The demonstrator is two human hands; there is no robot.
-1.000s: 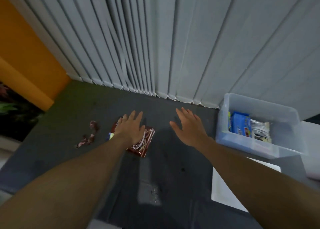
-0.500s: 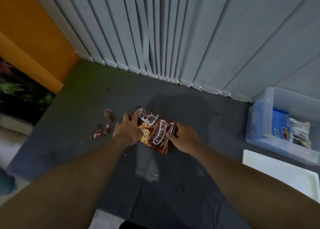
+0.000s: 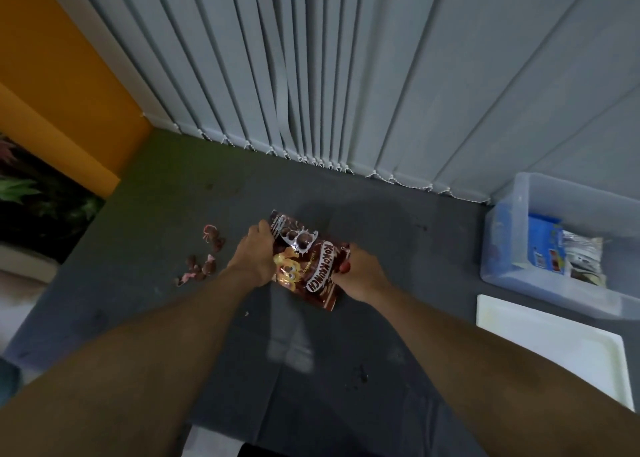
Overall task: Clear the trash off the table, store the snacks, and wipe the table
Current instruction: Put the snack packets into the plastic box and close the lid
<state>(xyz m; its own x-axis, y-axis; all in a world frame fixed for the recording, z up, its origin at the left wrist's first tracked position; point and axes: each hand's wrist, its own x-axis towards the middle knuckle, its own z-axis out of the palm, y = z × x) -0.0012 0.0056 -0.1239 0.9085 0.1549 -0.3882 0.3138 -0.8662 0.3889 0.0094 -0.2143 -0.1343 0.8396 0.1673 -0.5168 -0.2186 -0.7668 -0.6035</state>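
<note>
A brown snack bag (image 3: 308, 266) with white lettering is held above the dark grey table (image 3: 346, 370), tilted with its printed face up. My left hand (image 3: 258, 255) grips its left edge and my right hand (image 3: 360, 271) pinches its right edge. Several small brown and pink wrapper scraps (image 3: 204, 259) lie on the table to the left of my left hand. A clear plastic bin (image 3: 554, 248) stands at the right with a blue packet (image 3: 543, 245) and a silver-white packet (image 3: 585, 259) inside.
A white tray or lid (image 3: 554, 342) lies flat in front of the bin at the right edge. Grey vertical blinds (image 3: 346, 75) hang along the table's far side. An orange wall (image 3: 52, 75) is at the left. Small dark spots (image 3: 362, 373) mark the near table surface.
One second ago my left hand lay flat on the bag and my right hand hovered open. Both hands have since taken hold of the bag and lifted it off the table.
</note>
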